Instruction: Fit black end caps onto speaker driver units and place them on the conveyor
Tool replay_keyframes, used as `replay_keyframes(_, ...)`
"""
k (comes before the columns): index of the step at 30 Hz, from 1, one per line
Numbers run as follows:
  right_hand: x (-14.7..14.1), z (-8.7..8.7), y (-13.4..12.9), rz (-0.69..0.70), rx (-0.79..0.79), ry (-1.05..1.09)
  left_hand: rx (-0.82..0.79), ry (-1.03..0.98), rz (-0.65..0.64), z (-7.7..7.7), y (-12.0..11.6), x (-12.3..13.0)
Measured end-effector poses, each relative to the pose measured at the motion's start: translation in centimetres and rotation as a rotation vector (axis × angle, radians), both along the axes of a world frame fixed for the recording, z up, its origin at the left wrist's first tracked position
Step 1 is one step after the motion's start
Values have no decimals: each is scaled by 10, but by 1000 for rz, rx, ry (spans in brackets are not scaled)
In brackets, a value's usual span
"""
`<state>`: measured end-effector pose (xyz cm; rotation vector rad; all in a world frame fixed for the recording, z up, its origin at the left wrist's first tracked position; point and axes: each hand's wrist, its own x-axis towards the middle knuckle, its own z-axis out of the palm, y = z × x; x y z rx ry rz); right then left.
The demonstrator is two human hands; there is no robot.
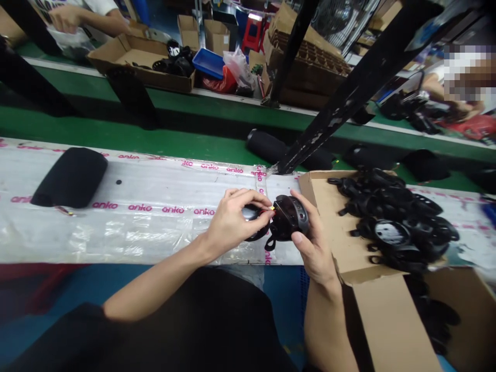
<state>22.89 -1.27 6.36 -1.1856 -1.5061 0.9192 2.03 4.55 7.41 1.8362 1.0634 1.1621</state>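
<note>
My right hand (312,240) grips a round black speaker housing (289,218) with a strap loop hanging below it. My left hand (232,221) holds a second glossy black round part (251,214) against the housing, with its fingertips at a small red and yellow wire end (272,208). Both parts sit just above a plastic-wrapped bench (155,232) printed with pink "anko" lettering. A black cylindrical speaker (70,177) lies on the bench to my left. A heap of similar black housings (391,222) lies on an open cardboard box (325,222) to my right.
A black steel post (349,98) slants across the view beyond the bench. On a green conveyor behind it lie black cylinders (267,146). A co-worker's hand (65,19) is at the far left, near a cardboard tray (143,64) of black parts.
</note>
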Motion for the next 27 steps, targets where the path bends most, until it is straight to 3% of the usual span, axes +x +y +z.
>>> replay_keyframes(7,-5,14,-7,-96,-34,-82,-119,-80,-38,-3,1,-3)
replay_keyframes(15,-14,12,-6,-111,-45,34,-40,-31,-86,0,3,-8)
replay_keyframes(22,-4,12,-6,-16,-57,-16,84,37,-176,3,7,-13)
replay_keyframes(27,2,19,-1,69,-90,-1,-7,64,-154,6,8,-15)
